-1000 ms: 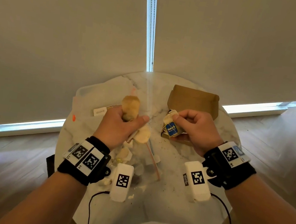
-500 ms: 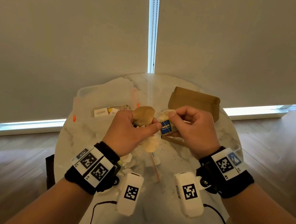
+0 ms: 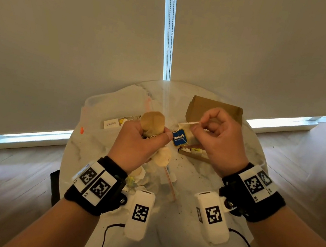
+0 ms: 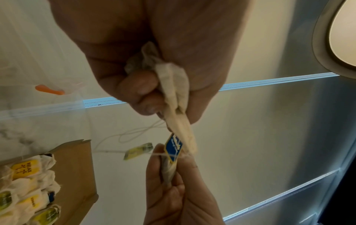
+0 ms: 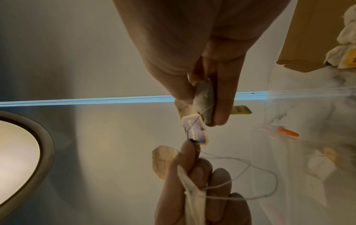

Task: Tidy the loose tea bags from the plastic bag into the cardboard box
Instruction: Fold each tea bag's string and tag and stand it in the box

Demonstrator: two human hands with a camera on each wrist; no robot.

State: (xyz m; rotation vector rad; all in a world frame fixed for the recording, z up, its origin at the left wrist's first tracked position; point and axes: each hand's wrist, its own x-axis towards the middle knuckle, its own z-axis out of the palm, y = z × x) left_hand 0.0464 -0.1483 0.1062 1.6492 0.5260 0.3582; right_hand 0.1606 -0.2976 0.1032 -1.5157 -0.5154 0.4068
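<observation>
My left hand [image 3: 156, 135] grips a bunch of tan tea bags [image 3: 152, 122] above the table; one more hangs below its fist [image 3: 162, 156]. My right hand [image 3: 198, 126] pinches a pale tea bag [image 3: 187, 125] whose blue tag [image 3: 179, 139] dangles between both hands. In the right wrist view the blue tag [image 5: 195, 130] touches a left fingertip, and thin strings [image 5: 250, 175] loop from the left hand. The open cardboard box [image 3: 215, 110] stands behind the right hand with tea bags [image 3: 194, 150] in it. A clear plastic bag [image 3: 155, 181] lies under the hands.
A small round marble table [image 3: 191, 180] carries everything, with wood floor all around. A second clear bag with an orange slider [image 3: 81, 130] and flat sachets [image 3: 111, 125] lies at the left. Window blinds hang close behind. Tea crumbs dot the tabletop.
The hands came together over the table. Since then the right hand has lifted and drawn a little right with the blue-tagged tea bag, while the left hand keeps its bunch.
</observation>
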